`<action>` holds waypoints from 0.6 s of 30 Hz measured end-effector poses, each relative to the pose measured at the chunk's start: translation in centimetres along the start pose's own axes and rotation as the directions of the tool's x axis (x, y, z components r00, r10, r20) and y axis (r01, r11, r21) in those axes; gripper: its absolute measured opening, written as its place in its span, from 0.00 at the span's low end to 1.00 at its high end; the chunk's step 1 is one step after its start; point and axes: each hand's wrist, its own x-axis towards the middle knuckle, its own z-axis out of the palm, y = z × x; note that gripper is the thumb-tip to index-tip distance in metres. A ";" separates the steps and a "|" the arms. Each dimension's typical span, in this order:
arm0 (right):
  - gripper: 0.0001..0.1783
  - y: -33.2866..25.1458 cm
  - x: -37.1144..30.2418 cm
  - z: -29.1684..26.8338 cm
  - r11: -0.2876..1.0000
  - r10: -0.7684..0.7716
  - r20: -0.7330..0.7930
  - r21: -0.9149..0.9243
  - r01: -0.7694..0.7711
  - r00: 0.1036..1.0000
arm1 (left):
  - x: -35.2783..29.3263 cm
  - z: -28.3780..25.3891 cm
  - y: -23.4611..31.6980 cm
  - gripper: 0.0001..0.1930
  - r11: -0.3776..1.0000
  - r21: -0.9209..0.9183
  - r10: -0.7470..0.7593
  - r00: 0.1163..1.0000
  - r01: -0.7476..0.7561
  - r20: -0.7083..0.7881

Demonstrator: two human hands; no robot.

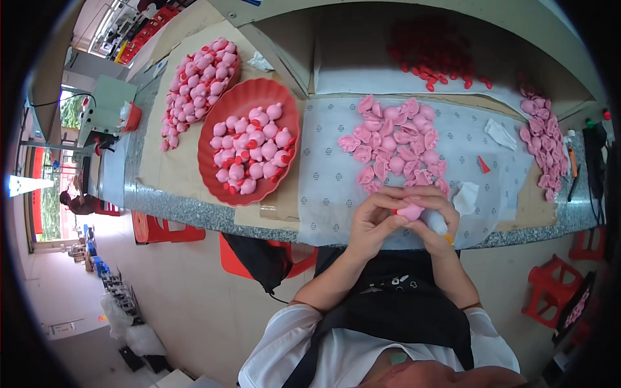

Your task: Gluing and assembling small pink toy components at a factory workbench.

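My left hand [373,221] and my right hand [445,212] meet at the table's front edge, fingers closed around a small pink toy piece [411,211]. A bit of red shows on that piece beside the left fingertips. My right hand also has a pale squeeze bottle [435,222] tucked in its palm, its orange-yellow tip pointing down to the right. Just beyond the hands lies a pile of pink hollow and rounded pieces [396,139] on a printed white sheet [323,187]. To the left, a red scalloped bowl [210,181] holds pink balls with red parts attached.
Another full heap of pink-and-red pieces [200,81] stands behind the bowl. Small red parts [440,74] lie under the shelf [278,45]. More pink pieces [543,142] are at the right. Crumpled white tissues [500,134] and a red cone-shaped tip [484,164] rest on the sheet.
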 end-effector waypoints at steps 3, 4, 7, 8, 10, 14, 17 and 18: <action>0.19 0.1 -0.3 -0.7 0.983 -0.139 0.046 -0.114 0.144 0.989 | -0.4 -0.6 -0.3 0.09 1.000 -0.020 -0.003 0.996 0.005 0.095; 0.19 0.0 -0.5 -0.7 0.983 -0.137 0.037 -0.116 0.141 0.990 | -0.6 -0.7 -0.2 0.08 1.000 -0.021 0.000 0.993 0.003 0.117; 0.20 -0.3 -0.7 -0.6 0.948 -0.220 0.049 -0.226 0.226 0.974 | -0.9 -0.8 0.1 0.07 1.000 0.000 -0.005 0.991 0.005 0.134; 0.20 -0.3 -0.8 -0.5 0.941 -0.217 0.059 -0.254 0.225 0.974 | -0.9 -0.8 0.2 0.07 1.000 0.019 -0.004 0.992 0.002 0.124; 0.20 -0.5 -0.7 -0.3 0.933 -0.217 0.066 -0.279 0.227 0.974 | -1.2 -0.4 0.5 0.07 0.998 0.047 -0.041 0.996 0.038 0.073; 0.19 -1.9 -0.2 0.7 0.969 -0.094 -0.033 -0.233 0.084 0.995 | -1.0 1.4 1.7 0.09 0.923 -0.272 -0.312 0.943 0.272 -0.116; 0.22 -2.2 0.0 0.0 0.960 -0.086 0.010 -0.266 0.086 0.996 | -0.9 0.8 1.4 0.11 0.896 -0.302 -0.368 0.925 0.326 -0.093; 0.24 -2.3 0.1 -0.4 0.948 -0.064 0.097 -0.304 0.091 0.993 | -0.9 0.4 1.3 0.11 0.897 -0.301 -0.367 0.925 0.325 -0.095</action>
